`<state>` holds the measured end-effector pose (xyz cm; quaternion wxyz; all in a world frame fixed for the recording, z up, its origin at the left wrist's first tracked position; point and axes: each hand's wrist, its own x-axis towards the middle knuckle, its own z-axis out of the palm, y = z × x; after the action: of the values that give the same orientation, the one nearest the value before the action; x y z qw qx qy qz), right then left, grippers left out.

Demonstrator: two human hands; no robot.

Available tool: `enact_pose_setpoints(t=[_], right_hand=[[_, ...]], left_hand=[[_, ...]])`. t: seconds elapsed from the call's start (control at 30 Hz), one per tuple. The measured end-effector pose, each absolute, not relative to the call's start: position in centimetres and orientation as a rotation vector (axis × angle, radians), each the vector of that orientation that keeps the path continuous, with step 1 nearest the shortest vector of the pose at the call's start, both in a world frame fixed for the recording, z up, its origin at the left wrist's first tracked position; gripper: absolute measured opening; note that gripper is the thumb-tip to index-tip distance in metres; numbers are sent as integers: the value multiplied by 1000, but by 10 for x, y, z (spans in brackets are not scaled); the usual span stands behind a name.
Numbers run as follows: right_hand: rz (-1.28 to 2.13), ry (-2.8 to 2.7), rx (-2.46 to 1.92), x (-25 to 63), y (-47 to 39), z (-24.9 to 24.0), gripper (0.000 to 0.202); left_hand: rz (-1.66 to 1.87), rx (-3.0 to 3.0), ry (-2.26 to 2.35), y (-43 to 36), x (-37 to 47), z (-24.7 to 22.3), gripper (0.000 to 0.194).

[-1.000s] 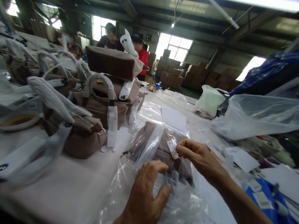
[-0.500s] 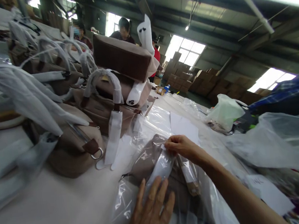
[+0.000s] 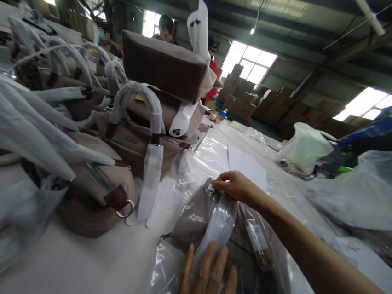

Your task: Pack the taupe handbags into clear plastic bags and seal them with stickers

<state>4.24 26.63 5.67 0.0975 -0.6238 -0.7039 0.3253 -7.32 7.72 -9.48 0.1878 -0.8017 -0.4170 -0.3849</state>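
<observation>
A taupe handbag lies on the table inside a clear plastic bag. Through the film I see a white-wrapped strip and a brown piece with a white wrapping. My left hand rests on the plastic near the front, fingers spread. Beyond it, my right hand pinches the plastic bag at its upper part, with thumb and fingers together. Whether the pinch also takes in part of the handbag is hidden.
Several taupe handbags with white-wrapped handles crowd the left, some stacked. White paper lies behind my right hand. Loose plastic and a pale plastic bag sit at the right. People and cardboard boxes are farther back.
The view has shifted slightly. My right hand keeps its pinch on the plastic bag, and my left hand still lies spread on it, a little lower in view.
</observation>
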Motion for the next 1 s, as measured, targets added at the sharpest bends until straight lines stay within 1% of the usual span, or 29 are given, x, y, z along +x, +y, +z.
enact_pose_setpoints(t=[0.17, 0.37, 0.5, 0.63, 0.7, 0.77, 0.93, 1.0], right_hand=[[926, -2111, -1886, 35, 273, 56, 17], [816, -2146, -1918, 34, 277, 50, 15], [709, -2184, -1909, 35, 277, 44, 12], [681, -2218, -1898, 36, 279, 42, 14], [695, -2230, -1899, 36, 282, 42, 20], [680, -2237, -1902, 36, 284, 42, 26], [490, -2212, -1884, 34, 281, 40, 32], [442, -2165, -1874, 36, 277, 40, 42]], left_hand=[[-1149, -2239, -1262, 76, -65, -100, 32], [-1286, -2112, -1258, 80, -58, -107, 24], [-1164, -2203, -1219, 79, -65, -104, 29], [-1086, -2269, -1230, 76, -69, -101, 35], [-1066, -2297, -1230, 75, -68, -100, 39], [-1035, -2356, -1243, 72, -68, -97, 49], [-927, -2578, -1356, 52, -80, -81, 77], [-955, -2569, -1438, 40, -95, -78, 83]])
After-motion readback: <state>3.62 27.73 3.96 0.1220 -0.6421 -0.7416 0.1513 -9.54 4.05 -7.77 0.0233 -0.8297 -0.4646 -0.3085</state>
